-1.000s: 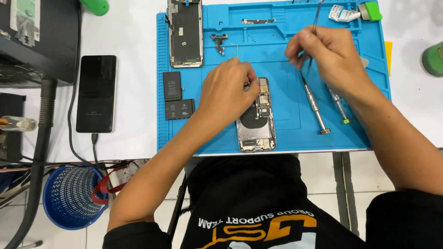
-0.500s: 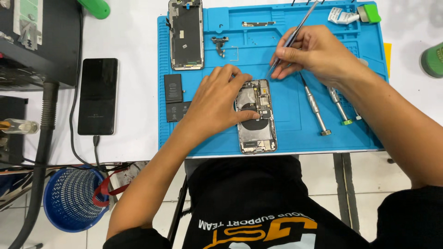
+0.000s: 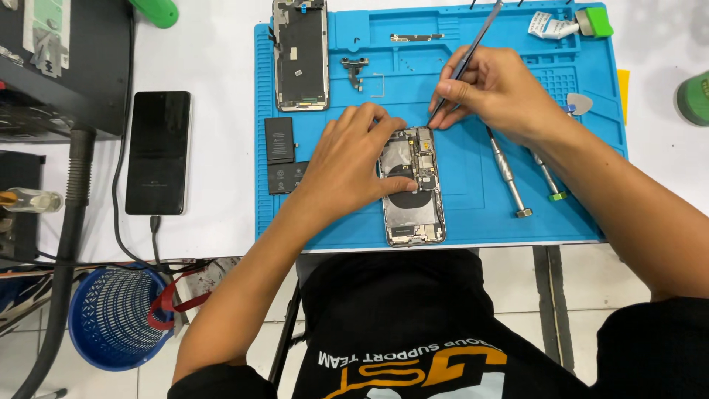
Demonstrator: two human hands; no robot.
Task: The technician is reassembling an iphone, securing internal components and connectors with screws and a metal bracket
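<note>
**Tweezers at the opened phone**

While the left hand lies flat, fingers spread, holding down the opened phone on the blue mat, the right hand pinches slim tweezers, tip touching the phone's upper edge. Two screwdrivers lie just right; a detached screen rests upper left.

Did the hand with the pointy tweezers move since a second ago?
Yes. The right hand has shifted left, away from the two screwdrivers lying on the blue mat, bringing the tweezers tip to the top edge of the opened phone.
</note>
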